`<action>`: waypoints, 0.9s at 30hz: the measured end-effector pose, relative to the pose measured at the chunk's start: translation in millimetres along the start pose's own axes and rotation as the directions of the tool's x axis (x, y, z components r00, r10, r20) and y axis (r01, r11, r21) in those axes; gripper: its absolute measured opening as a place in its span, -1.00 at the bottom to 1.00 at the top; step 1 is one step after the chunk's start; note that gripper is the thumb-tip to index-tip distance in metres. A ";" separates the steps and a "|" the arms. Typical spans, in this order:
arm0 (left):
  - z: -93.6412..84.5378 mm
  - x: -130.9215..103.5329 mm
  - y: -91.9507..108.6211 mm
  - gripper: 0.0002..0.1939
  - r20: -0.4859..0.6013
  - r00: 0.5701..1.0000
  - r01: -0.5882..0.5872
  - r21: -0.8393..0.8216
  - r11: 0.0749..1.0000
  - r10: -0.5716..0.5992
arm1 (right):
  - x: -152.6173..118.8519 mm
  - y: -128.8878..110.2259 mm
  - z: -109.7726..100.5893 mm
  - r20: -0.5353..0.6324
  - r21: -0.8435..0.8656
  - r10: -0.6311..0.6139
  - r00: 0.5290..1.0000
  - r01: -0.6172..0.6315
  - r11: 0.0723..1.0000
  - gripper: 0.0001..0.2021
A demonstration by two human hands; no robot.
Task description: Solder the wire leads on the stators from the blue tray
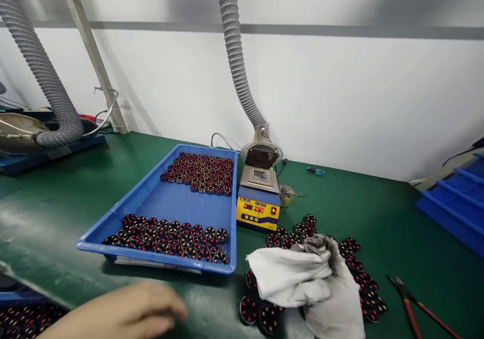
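My left hand (132, 311), bare and blurred, is over the green table below the blue tray. Its fingers and thumb are a little apart, with nothing seen between them. My right hand (323, 283), in a soiled white glove, is curled closed above a group of round black parts with red and gold segments (248, 310). Whatever it grips is hidden by the glove's folds. Similar parts fill the far end (204, 170) and near end (174, 241) of the blue tray (232, 218); a bare strip of tray lies between them.
Behind my right hand is a yellow-and-blue heated unit (258, 213) under a fume hose (236, 52), with a small cup (286, 198) beside it. Red-handled pliers (408, 303) lie at right. Blue trays (454, 208) are at far right; more parts (26, 321) are at lower left.
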State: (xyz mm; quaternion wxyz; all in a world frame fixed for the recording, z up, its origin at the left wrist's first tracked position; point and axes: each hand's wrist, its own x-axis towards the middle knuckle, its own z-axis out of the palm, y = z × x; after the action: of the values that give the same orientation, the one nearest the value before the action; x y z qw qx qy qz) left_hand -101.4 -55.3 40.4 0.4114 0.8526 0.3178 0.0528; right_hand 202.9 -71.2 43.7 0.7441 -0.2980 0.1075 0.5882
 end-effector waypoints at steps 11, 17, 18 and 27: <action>62.7 120.9 54.3 -0.63 -0.488 0.827 -0.525 -0.497 0.691 0.278 | 3.6 10.4 -25.8 0.157 -0.211 -0.274 0.949 0.303 0.929 -0.83; 52.6 144.7 53.6 -0.52 -0.609 0.793 -0.554 -0.728 0.404 -0.009 | 5.2 40.6 -36.8 0.450 -0.378 -0.433 0.781 0.606 0.700 -0.65; 48.9 145.1 53.7 -0.46 -0.616 0.786 -0.560 -0.747 0.359 -0.055 | 4.7 50.9 -36.4 0.539 -0.403 -0.457 0.708 0.693 0.598 -0.64; 14.0 137.1 56.4 -0.76 -0.629 0.768 -0.502 -0.711 0.493 -0.124 | -17.7 102.3 -20.7 0.719 -0.691 -0.143 0.680 0.721 -0.046 -0.92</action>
State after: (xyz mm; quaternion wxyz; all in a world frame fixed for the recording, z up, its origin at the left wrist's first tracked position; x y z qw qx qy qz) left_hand 40.3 -10.3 49.1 0.6397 0.5034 0.2604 0.5191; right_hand 105.7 -83.9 3.7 0.5130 -0.5763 -0.5740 0.2742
